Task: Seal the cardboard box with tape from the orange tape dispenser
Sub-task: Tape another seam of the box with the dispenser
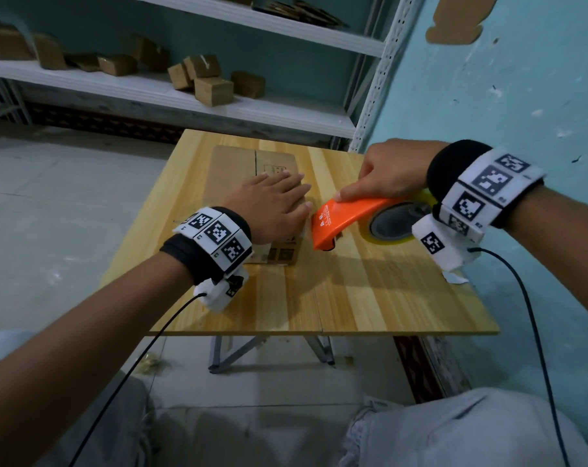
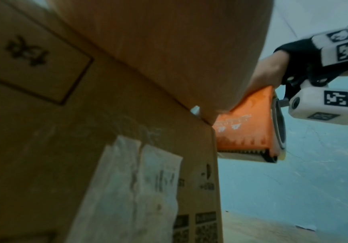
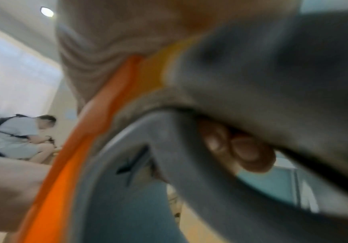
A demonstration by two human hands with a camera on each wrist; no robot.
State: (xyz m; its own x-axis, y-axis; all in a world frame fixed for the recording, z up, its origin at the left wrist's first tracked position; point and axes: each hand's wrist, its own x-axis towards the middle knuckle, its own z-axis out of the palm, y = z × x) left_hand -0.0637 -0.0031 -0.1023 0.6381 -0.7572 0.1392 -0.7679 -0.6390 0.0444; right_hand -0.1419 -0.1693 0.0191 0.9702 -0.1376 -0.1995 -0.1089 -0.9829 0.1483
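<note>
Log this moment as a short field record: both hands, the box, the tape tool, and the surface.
left hand: flat, fingers straight, pressing on top of the box
right hand: grips the tape dispenser from above
box: cardboard, flaps closed, lying on the table
tape dispenser: orange, yellowish roll, cutter end at the box's right edge
table: light wood
tape on top seam: none visible
background: shelf with small cardboard boxes
</note>
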